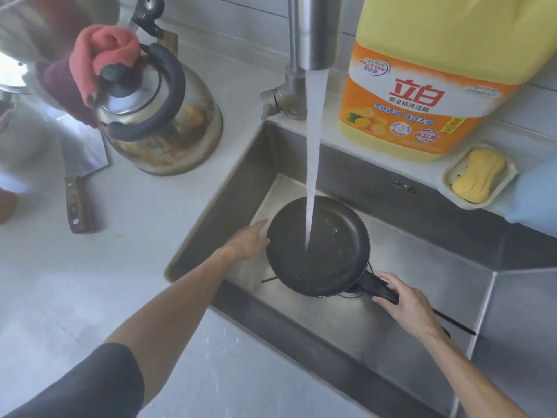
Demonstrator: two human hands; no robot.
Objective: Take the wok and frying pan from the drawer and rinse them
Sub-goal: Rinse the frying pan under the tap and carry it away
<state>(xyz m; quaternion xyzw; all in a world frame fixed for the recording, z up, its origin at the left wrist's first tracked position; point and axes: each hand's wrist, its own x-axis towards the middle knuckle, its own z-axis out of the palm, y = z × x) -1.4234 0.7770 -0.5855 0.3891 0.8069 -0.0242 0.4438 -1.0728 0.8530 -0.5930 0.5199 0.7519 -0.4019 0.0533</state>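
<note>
Currently listed: one black frying pan (318, 245), held low inside the steel sink (422, 300), directly under the faucet (313, 31), whose stream (313, 152) lands near the pan's middle. Right hand (410, 303): fingers curled about the black pan handle (380, 287), on the side of the pan nearer the person. Left hand (250, 241): fingers extended, touching the pan's rim on the side away from the handle, steadying rather than grasping. Handling, by estimate: rigid metal body, moderately heavy, heavier as water pools in it; dark coating wet and likely slick, rim offering poor purchase. Best hold: the handle, grasped firmly, with the free hand supporting the rim when tilting to drain. Wok: not visible in this view. A thin dark wire item lies under the pan; identity unclear.
</note>
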